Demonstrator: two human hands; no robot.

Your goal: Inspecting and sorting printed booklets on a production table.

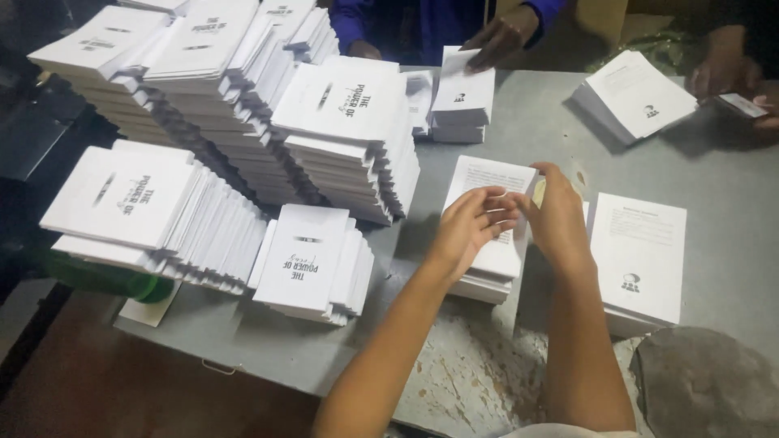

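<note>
My left hand (471,223) and my right hand (558,215) meet over a low stack of white booklets (491,174) in the middle of the grey table (722,203). The left fingers are bent, their tips close to the right hand's fingers. Whether they pinch anything is unclear. A small pale yellowish piece (540,193) shows by my right thumb and seems held there. Just right of my right hand lies another stack of white booklets (641,259), back cover up.
Tall leaning piles of white booklets (341,130) fill the left half, with a shorter pile (308,259) in front. A person in blue rests a hand (503,36) on a far stack (462,97). Another person's hands (718,69) work at the back right. A grey stone (706,385) sits near right.
</note>
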